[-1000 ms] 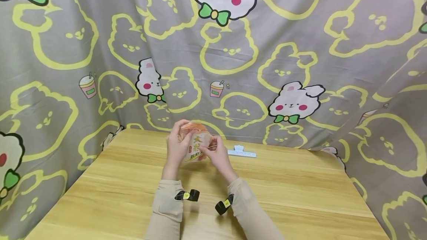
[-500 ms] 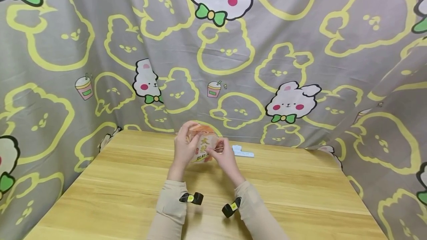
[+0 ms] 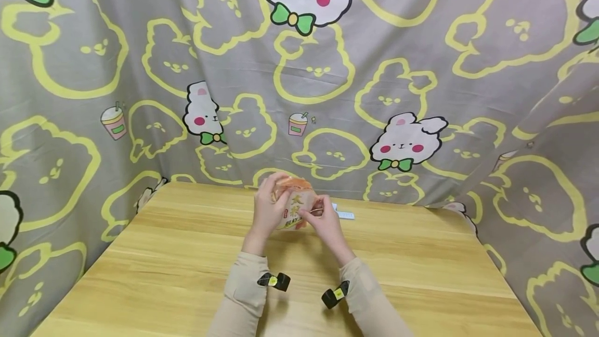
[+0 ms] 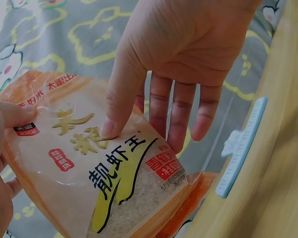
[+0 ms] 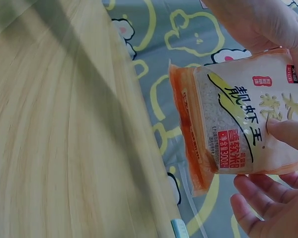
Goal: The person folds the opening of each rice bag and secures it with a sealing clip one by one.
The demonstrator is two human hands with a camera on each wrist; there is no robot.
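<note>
A clear and orange plastic packet of white rice is held upright, its printed front towards the head camera, near the table's far edge. My left hand grips its left side, the thumb lying on the front near the small dark-red label. From the right, my right hand pinches the packet, thumb pressed on the gold lettering. In the right wrist view, rice grains show through the packet's window, and several fingers of the right hand are bent at its lower side. Some fingertips are hidden behind the packet.
A light-blue clip with a ruled bar lies on the wooden table right of the packet, partly behind my right hand in the head view. A grey patterned curtain hangs behind and beside the table. Black straps with small devices sit at both cuffs.
Both hands and the packet have shifted right in the head view, now partly covering the clip. The grip looks the same. The background has slid slightly left.
</note>
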